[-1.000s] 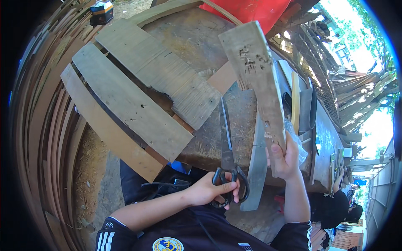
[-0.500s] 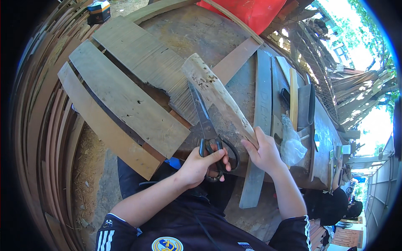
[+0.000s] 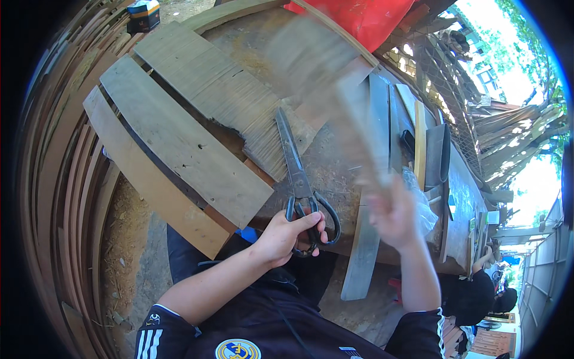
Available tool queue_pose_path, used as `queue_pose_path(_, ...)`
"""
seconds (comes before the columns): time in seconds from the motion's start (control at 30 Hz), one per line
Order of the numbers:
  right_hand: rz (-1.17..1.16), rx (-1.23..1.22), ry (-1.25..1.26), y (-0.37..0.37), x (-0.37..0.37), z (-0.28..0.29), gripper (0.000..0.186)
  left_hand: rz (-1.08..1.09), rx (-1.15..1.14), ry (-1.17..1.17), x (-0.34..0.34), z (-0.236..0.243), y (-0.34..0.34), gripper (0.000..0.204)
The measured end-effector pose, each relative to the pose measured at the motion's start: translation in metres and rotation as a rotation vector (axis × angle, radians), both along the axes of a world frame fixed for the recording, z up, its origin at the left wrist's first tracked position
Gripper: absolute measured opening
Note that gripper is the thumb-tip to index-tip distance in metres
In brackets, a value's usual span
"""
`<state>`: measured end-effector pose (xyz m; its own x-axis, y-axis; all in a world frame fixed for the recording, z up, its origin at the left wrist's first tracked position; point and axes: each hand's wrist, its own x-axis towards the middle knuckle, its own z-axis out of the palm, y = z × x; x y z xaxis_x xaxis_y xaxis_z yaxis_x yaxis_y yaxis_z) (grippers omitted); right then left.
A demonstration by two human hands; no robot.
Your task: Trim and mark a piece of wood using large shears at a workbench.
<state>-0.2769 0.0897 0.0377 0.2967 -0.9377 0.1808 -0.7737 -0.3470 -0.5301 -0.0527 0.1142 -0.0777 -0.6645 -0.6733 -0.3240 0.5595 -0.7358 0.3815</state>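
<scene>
My left hand (image 3: 281, 238) is closed around the black handles of a large pair of scissors (image 3: 293, 158). Their blades lie together and point up and away from me, in front of a ridged wooden board. On the right, my right hand (image 3: 393, 215) is smeared by motion but grips the lower end of a flat strip of wood (image 3: 360, 128). The strip slants up to the left above the table, its far end too blurred to make out. A crumpled clear plastic bag (image 3: 426, 220) lies beside my right hand.
Left of the scissors, the ridged board (image 3: 209, 75), a grey board (image 3: 179, 140) and a tan board (image 3: 158, 170) overhang the worn table (image 3: 335, 170). Long planks (image 3: 72, 197) are stacked at far left. A red sheet (image 3: 368, 21) lies behind. Someone in black (image 3: 466, 299) is at right.
My right hand has swung right and slightly up with the wood strip, which has come away from the scissors blades and is now blurred. My left hand and the scissors have barely moved.
</scene>
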Motion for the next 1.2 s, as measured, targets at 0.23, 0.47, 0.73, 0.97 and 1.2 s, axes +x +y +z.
queue_pose_path(0.23,0.200,-0.140,-0.008,0.002,-0.016,0.011,0.035,-0.033,0.058,-0.060,-0.005,0.006,0.001,0.015)
queue_pose_path(0.47,-0.091,0.235,-0.206,0.002,0.000,0.017,0.032,-0.024,0.088,0.059,0.008,0.017,0.004,0.016)
queue_pose_path(0.73,-0.083,0.305,-0.192,0.021,-0.014,-0.014,0.034,-0.192,-0.148,-0.245,0.001,0.018,0.022,0.024)
queue_pose_path(0.97,-0.033,0.223,-0.007,0.024,-0.017,-0.031,0.034,-0.063,-0.109,-0.225,0.006,0.013,0.030,0.023)
queue_pose_path(1.2,0.004,0.199,0.095,0.014,-0.001,-0.035,0.033,0.059,-0.002,-0.246,0.007,0.015,0.017,0.023)
